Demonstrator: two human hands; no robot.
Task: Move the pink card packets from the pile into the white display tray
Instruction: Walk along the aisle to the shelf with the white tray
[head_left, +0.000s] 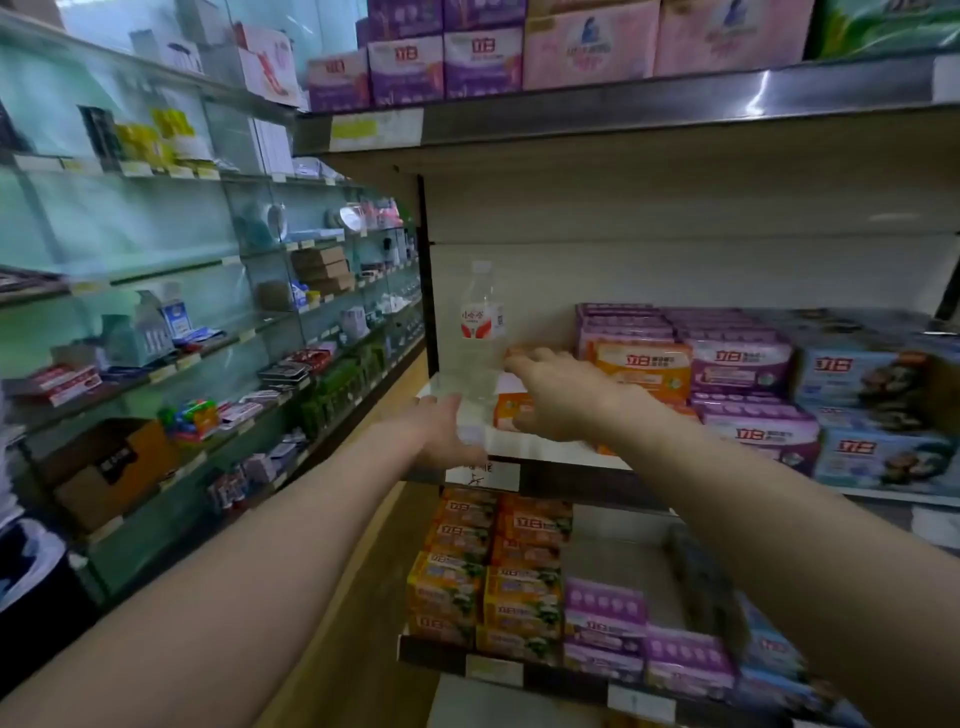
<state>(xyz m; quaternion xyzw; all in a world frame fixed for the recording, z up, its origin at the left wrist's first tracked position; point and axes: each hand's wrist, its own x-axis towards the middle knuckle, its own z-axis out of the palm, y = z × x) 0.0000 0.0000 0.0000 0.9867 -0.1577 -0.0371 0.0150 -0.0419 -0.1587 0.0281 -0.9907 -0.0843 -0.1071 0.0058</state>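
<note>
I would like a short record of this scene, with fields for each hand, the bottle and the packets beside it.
left hand: at the front edge of the middle shelf; grip unclear
right hand: fingers stretched out above an orange packet, near the bottle's base
water bottle: clear, upright, at the shelf's left end
neighbours: purple packets and blue packets stacked to the right
task items: not identifiable in this view

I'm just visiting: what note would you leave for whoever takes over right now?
Left hand: open, at the shelf edge below the bottle.
Right hand: open, reaching over an orange packet beside the bottle.
No pink packets, pile or tray in view.
Done: cannot tell.
Left: find them, then move the packets.
</note>
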